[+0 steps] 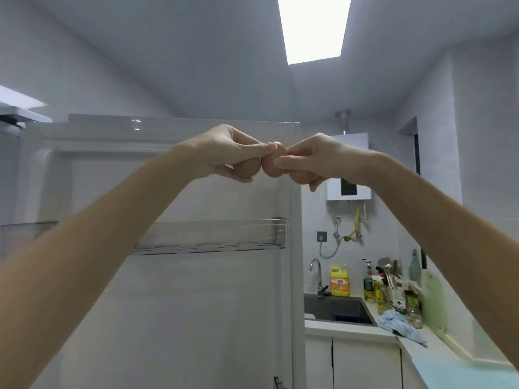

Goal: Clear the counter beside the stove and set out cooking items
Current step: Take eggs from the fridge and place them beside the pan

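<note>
Brown eggs, the cooking items in hand, sat at the centre of the view, raised in front of the open refrigerator door. Your left hand was curled round one egg on the 9 o'clock side of the cluster, and your right hand was curled round another on the 3 o'clock side. A middle egg appeared to be pinched between the thumb and fingertips of both hands. The hands met, most likely, so that the middle egg could pass to one side and free a hand for the door. Holding the eggs close together and clear of the door edge kept the shells from knocking. At 6 o'clock of the hands hung the clear door shelf. Toward 4 o'clock lay the sink with a yellow bottle behind it, then the counter carrying a blue cloth. Bottles crowded the counter's back edge, so the eggs had no cleared spot yet.
</note>
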